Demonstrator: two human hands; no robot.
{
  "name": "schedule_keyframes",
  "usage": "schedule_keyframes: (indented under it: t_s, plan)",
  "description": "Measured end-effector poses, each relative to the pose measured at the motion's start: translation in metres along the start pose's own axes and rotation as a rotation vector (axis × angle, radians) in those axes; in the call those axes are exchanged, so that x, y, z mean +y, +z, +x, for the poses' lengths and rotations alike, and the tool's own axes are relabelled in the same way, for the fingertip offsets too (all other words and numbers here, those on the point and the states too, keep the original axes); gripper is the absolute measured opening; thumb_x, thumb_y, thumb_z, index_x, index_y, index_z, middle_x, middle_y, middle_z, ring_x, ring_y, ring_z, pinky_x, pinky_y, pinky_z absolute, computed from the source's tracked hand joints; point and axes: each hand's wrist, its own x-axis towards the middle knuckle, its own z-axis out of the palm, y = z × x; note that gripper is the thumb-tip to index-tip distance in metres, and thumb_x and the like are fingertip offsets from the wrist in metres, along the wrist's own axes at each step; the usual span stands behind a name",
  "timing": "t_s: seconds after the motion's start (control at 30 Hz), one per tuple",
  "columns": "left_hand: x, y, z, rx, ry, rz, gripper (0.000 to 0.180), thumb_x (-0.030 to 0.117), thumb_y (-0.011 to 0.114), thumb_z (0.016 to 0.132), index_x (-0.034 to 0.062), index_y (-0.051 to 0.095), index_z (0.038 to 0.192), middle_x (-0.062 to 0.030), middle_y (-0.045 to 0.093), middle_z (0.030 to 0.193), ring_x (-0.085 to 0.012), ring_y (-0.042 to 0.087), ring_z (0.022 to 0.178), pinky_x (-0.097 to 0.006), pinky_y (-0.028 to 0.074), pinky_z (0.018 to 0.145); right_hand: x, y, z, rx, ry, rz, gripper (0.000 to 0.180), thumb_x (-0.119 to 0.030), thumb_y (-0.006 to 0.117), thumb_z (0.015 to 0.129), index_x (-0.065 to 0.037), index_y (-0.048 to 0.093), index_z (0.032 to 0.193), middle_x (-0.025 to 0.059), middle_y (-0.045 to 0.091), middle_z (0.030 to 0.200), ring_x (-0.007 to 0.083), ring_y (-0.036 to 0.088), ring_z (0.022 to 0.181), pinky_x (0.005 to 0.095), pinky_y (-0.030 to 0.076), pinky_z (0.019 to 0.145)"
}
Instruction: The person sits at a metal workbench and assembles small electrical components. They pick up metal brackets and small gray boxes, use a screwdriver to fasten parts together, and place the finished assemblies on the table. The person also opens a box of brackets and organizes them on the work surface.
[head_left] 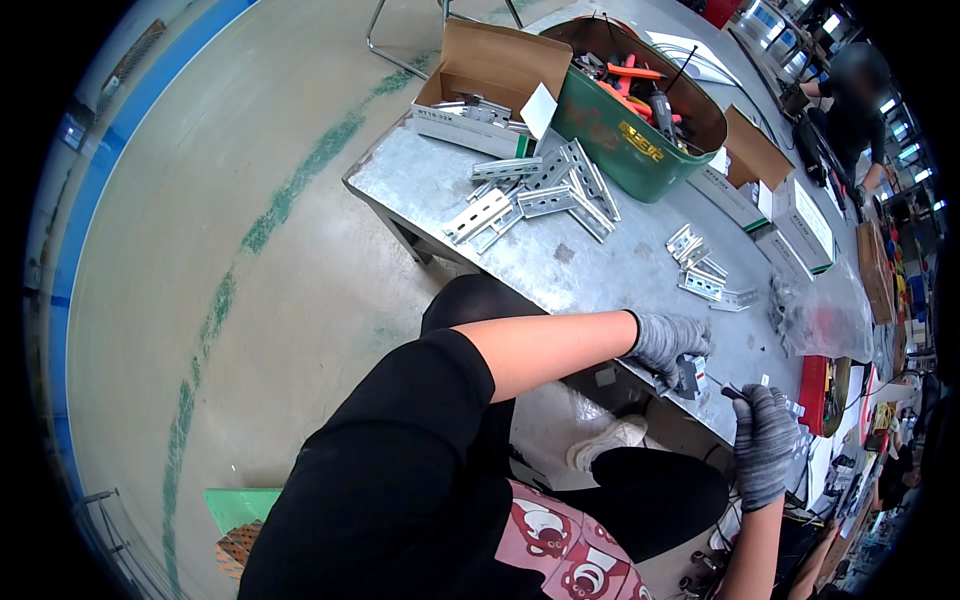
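Note:
My left hand (pixel 668 342), in a grey knitted glove, grips a small dark-and-white block-shaped component (pixel 692 376) at the near edge of the metal table. My right hand (pixel 766 445), gloved the same way, is closed around a screwdriver (pixel 734 392). Its thin shaft points left toward the component; whether the tip touches it I cannot tell. Beyond my left hand lies a small group of short slotted metal rails (pixel 703 284). A larger heap of slotted rails (pixel 548 202) rests farther left on the table.
An open carton (pixel 470 128) of metal parts and a green tub (pixel 633 165) of tools stand at the far side. More cartons (pixel 732 200), a clear plastic bag (pixel 830 312) and a red bin (pixel 814 392) line the right. Another person (pixel 850 110) works at far right.

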Motion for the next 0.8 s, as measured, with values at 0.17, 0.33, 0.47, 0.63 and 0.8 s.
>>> schedule_keyframes:
  t_s: [0.17, 0.33, 0.47, 0.63, 0.8]
  plan:
    - [0.001, 0.0, -0.003, -0.011, -0.046, -0.045, 0.065, 0.026, 0.086, 0.059, 0.0039, 0.062, 0.116, -0.0152, 0.057, 0.122, -0.0336, 0.053, 0.116, -0.04, 0.042, 0.101, -0.008, -0.01, 0.002, -0.045, 0.059, 0.146, 0.019, -0.007, 0.066, 0.084, -0.002, 0.059, 0.101, 0.0193, 0.06, 0.094, 0.038, 0.061, 0.086, 0.0418, 0.049, 0.072]
    - [-0.01, 0.008, 0.006, 0.022, 0.094, -0.073, 0.07, 0.029, 0.084, 0.06, 0.005, 0.06, 0.121, -0.0185, 0.054, 0.124, -0.0351, 0.055, 0.113, -0.041, 0.043, 0.1, -0.006, -0.013, 0.005, -0.108, -0.061, 0.055, 0.014, -0.003, 0.062, 0.082, -0.004, 0.058, 0.095, 0.0162, 0.053, 0.09, 0.0388, 0.056, 0.084, 0.0437, 0.046, 0.072]
    - [0.008, -0.014, -0.007, -0.042, -0.066, -0.153, 0.062, 0.029, 0.082, 0.065, 0.0045, 0.062, 0.118, -0.0196, 0.053, 0.126, -0.0347, 0.052, 0.118, -0.042, 0.041, 0.101, 0.011, 0.007, 0.0, 0.069, 0.06, -0.045, 0.013, -0.017, 0.066, 0.088, -0.008, 0.062, 0.096, 0.0165, 0.061, 0.085, 0.0375, 0.06, 0.081, 0.0446, 0.048, 0.069]
    - [0.01, -0.017, -0.013, -0.01, -0.067, -0.062, 0.058, 0.031, 0.082, 0.071, 0.0057, 0.06, 0.119, -0.0168, 0.052, 0.127, -0.0352, 0.051, 0.117, -0.043, 0.043, 0.101, 0.005, -0.01, 0.003, -0.031, -0.028, 0.142, 0.027, -0.015, 0.061, 0.09, -0.006, 0.058, 0.114, 0.0195, 0.059, 0.101, 0.0371, 0.061, 0.094, 0.0432, 0.05, 0.081]
    - [0.026, -0.016, -0.007, -0.023, -0.101, -0.033, 0.057, 0.03, 0.083, 0.07, 0.0046, 0.062, 0.116, -0.0165, 0.055, 0.123, -0.0341, 0.054, 0.114, -0.041, 0.045, 0.099, 0.002, -0.006, -0.012, -0.186, 0.122, 0.03, 0.022, -0.013, 0.059, 0.09, -0.006, 0.058, 0.111, 0.019, 0.059, 0.095, 0.0365, 0.061, 0.092, 0.0437, 0.05, 0.081]
